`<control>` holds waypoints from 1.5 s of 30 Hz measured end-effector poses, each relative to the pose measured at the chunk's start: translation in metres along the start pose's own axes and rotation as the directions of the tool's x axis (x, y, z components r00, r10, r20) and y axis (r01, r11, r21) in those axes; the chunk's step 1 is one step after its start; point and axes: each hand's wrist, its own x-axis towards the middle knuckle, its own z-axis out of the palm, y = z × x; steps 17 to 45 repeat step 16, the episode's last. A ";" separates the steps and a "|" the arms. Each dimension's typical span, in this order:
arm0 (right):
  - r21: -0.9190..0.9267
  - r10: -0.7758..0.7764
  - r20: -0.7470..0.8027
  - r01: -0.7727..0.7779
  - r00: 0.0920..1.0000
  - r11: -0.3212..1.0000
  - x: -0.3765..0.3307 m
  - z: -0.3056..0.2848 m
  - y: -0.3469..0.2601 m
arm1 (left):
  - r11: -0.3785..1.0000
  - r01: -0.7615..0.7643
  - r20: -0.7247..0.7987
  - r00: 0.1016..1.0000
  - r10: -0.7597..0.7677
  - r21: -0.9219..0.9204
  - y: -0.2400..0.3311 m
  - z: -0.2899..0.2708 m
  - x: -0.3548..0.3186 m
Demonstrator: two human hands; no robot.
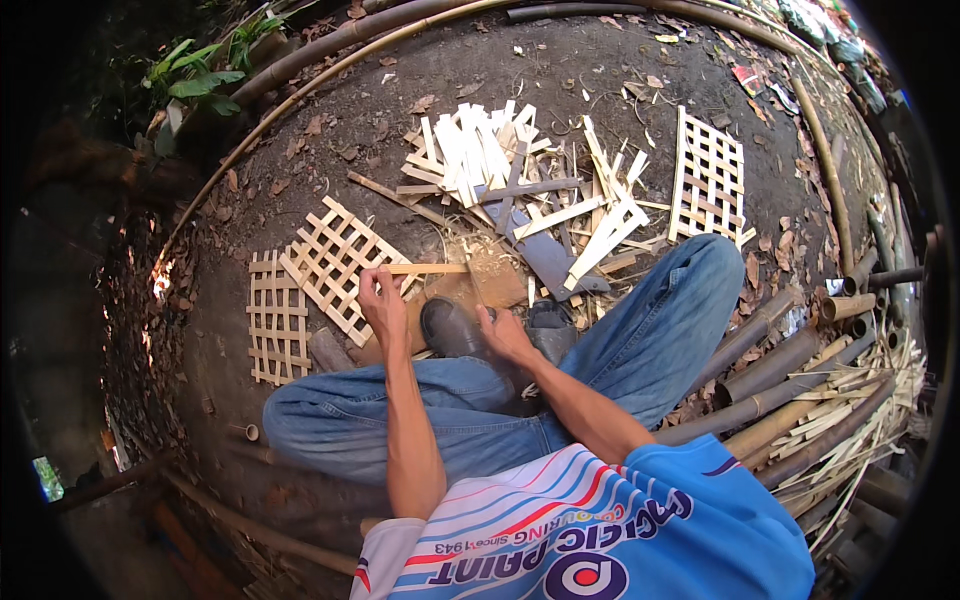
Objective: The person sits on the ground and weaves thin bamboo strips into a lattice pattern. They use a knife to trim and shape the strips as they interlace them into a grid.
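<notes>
My left hand (pixel 382 308) is closed on the near end of a flat bamboo strip (pixel 430 268), which points right over a wooden block (pixel 497 281). My right hand (pixel 507 335) is wrapped round a knife; its thin blade (pixel 475 287) reaches up to the strip's right end, and the handle is mostly hidden in the fingers. Pale shavings (pixel 480 249) lie around the block. To the left, two woven bamboo lattice panels (pixel 340 262) overlap on the ground, beside my left hand.
Beyond the block lies a pile of cut bamboo strips (pixel 475 150). Another lattice panel (pixel 708 180) is at the right, past my bent knee. Bamboo poles (pixel 770 365) and thin offcuts (pixel 850 420) are heaped at the lower right. A long pole (pixel 300 100) bounds the dirt ground.
</notes>
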 end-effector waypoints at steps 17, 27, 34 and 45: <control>0.041 0.158 0.037 -0.160 0.987 0.986 0.000 0.003 0.020 | 0.993 0.065 0.040 0.997 -0.069 0.095 -0.002 -0.003 0.008; 0.041 0.158 0.037 -0.160 0.987 0.986 0.000 0.003 0.020 | 0.993 0.065 0.040 0.997 -0.069 0.095 -0.002 -0.003 0.008; 0.041 0.158 0.037 -0.160 0.987 0.986 0.000 0.003 0.020 | 0.993 0.065 0.040 0.997 -0.069 0.095 -0.002 -0.003 0.008; 0.041 0.158 0.037 -0.160 0.987 0.986 0.000 0.003 0.020 | 0.993 0.065 0.040 0.997 -0.069 0.095 -0.002 -0.003 0.008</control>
